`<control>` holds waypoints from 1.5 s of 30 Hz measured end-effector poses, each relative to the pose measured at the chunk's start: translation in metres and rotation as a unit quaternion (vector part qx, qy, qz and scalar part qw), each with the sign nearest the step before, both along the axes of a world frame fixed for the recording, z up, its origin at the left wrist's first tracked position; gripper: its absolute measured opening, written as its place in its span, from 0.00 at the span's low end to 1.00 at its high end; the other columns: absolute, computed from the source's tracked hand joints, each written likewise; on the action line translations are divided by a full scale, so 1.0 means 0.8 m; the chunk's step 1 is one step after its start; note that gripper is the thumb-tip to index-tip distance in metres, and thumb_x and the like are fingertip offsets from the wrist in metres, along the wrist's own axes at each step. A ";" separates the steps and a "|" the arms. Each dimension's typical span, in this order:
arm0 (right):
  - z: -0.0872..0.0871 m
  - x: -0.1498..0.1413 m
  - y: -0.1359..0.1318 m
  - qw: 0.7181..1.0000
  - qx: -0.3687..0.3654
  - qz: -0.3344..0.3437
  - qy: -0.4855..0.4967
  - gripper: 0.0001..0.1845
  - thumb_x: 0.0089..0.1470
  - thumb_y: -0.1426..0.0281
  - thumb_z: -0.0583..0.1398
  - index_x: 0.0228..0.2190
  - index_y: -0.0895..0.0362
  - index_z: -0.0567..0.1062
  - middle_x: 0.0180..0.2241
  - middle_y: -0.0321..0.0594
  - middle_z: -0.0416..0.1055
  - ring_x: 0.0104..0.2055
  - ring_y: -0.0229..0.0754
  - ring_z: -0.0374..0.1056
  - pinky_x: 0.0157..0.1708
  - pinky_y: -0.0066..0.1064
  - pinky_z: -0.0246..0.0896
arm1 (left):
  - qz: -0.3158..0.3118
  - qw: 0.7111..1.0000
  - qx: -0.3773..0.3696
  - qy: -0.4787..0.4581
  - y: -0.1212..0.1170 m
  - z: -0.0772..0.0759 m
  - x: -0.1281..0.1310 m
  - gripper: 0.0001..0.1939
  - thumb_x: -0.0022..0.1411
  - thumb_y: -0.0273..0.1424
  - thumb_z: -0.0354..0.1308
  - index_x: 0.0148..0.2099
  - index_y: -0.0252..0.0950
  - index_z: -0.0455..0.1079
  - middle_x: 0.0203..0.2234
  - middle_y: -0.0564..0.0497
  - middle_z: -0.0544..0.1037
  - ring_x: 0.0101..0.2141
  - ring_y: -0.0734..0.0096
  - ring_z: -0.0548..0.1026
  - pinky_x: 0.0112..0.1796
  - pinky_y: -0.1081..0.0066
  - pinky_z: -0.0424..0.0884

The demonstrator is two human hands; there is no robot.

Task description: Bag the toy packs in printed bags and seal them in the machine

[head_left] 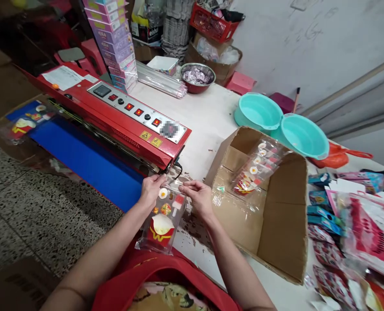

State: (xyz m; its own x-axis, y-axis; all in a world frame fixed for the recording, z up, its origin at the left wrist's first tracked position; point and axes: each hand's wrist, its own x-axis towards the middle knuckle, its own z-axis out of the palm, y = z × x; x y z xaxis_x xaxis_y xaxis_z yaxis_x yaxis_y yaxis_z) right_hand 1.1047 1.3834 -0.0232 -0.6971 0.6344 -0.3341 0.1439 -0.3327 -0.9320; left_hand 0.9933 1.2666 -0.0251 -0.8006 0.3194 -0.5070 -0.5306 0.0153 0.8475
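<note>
A clear plastic bag (161,220) hangs between my hands, showing a fries-box piece, a fried egg, a popsicle and other small toy foods inside. My left hand (151,190) pinches its top left corner, close to the end of the red sealing machine (127,121). At the top right corner, my right hand (198,196) grips the bag's edge between thumb and fingers. Similar filled bags (255,166) lie in the open cardboard box (285,211) to the right of my right hand. Another such bag (25,125) rests at the far end of the blue conveyor belt (91,155).
Two turquoise basins (305,134) stand behind the box. Stacked small boxes (115,43), clear plastic sleeves (162,80) and a metal bowl (197,77) of small packets are at the back of the table. Packaged goods (369,233) crowd the right side.
</note>
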 end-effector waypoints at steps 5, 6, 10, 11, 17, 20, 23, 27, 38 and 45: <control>-0.040 -0.042 -0.008 0.997 -0.066 -0.048 0.003 0.21 0.28 0.64 0.74 0.27 0.58 0.75 0.22 0.36 0.75 0.23 0.39 0.70 0.26 0.31 0.66 | -0.040 0.995 -0.023 -0.084 -0.036 0.001 -0.032 0.21 0.42 0.34 0.72 0.36 0.32 0.69 0.23 0.49 0.78 0.19 0.71 0.74 0.21 0.74 0.70; -0.046 -0.054 -0.013 0.996 -0.072 -0.059 0.007 0.21 0.28 0.64 0.73 0.26 0.58 0.74 0.22 0.36 0.75 0.23 0.39 0.70 0.26 0.31 0.66 | -0.044 0.995 -0.033 -0.078 -0.044 0.003 -0.039 0.23 0.41 0.32 0.73 0.38 0.33 0.68 0.24 0.48 0.79 0.20 0.70 0.75 0.21 0.74 0.71; -0.049 -0.087 -0.044 0.993 -0.076 -0.081 0.035 0.22 0.32 0.60 0.71 0.29 0.57 0.71 0.24 0.35 0.73 0.25 0.39 0.69 0.27 0.31 0.66 | -0.008 0.997 -0.072 -0.026 -0.070 0.004 -0.070 0.24 0.40 0.25 0.71 0.40 0.33 0.65 0.23 0.49 0.78 0.19 0.70 0.75 0.23 0.73 0.71; -0.044 -0.086 -0.045 0.995 -0.047 -0.083 0.042 0.23 0.35 0.58 0.70 0.31 0.57 0.71 0.26 0.36 0.73 0.27 0.39 0.69 0.29 0.31 0.66 | 0.008 0.997 -0.081 -0.008 -0.075 0.003 -0.080 0.23 0.40 0.23 0.70 0.39 0.33 0.65 0.22 0.50 0.77 0.19 0.71 0.75 0.23 0.73 0.71; -0.015 0.019 0.095 0.898 0.341 -0.266 -0.085 0.35 0.46 0.53 0.65 0.51 0.57 0.65 0.50 0.50 0.67 0.51 0.48 0.64 0.51 0.40 0.61 | 0.118 0.939 -0.280 0.158 -0.112 0.002 -0.150 0.22 0.43 0.26 0.67 0.42 0.36 0.67 0.31 0.52 0.76 0.32 0.65 0.76 0.40 0.58 0.73; -0.032 0.091 0.201 0.769 0.409 -0.414 -0.264 0.52 0.42 0.53 0.67 0.60 0.62 0.52 0.60 0.61 0.54 0.63 0.58 0.50 0.61 0.49 0.46 | 0.126 0.801 -0.420 0.409 -0.115 0.004 -0.149 0.28 0.47 0.38 0.67 0.51 0.41 0.65 0.52 0.47 0.72 0.54 0.48 0.68 0.56 0.44 0.59; -0.078 0.120 0.258 0.778 0.320 -0.390 -0.375 0.67 0.31 0.59 0.71 0.63 0.67 0.43 0.63 0.70 0.45 0.65 0.64 0.43 0.62 0.53 0.41 | 0.085 0.734 -0.356 0.572 -0.096 0.007 -0.101 0.32 0.52 0.43 0.63 0.57 0.44 0.60 0.58 0.47 0.67 0.58 0.49 0.63 0.59 0.46 0.54; -0.124 0.109 0.263 0.818 0.259 -0.339 -0.387 0.67 0.25 0.68 0.71 0.63 0.67 0.43 0.59 0.68 0.54 0.63 0.63 0.50 0.60 0.51 0.45 | 0.013 0.734 -0.278 0.619 -0.056 0.001 -0.023 0.27 0.55 0.42 0.62 0.54 0.36 0.63 0.52 0.40 0.71 0.56 0.50 0.66 0.57 0.51 0.58; 0.038 0.113 0.107 0.868 0.381 -0.214 -0.235 0.70 0.34 0.59 0.70 0.66 0.58 0.35 0.65 0.59 0.43 0.66 0.63 0.45 0.62 0.51 0.45 | -0.332 0.896 -0.003 0.296 0.035 0.019 0.089 0.39 0.49 0.34 0.68 0.61 0.43 0.58 0.58 0.43 0.68 0.57 0.59 0.67 0.55 0.62 0.63; 0.047 0.097 0.016 0.936 0.300 -0.169 -0.069 0.58 0.42 0.56 0.69 0.65 0.51 0.44 0.58 0.53 0.57 0.54 0.52 0.63 0.47 0.43 0.67 | -0.401 0.909 0.090 0.070 0.003 0.026 0.055 0.26 0.54 0.32 0.63 0.54 0.38 0.60 0.47 0.43 0.76 0.46 0.61 0.76 0.46 0.64 0.70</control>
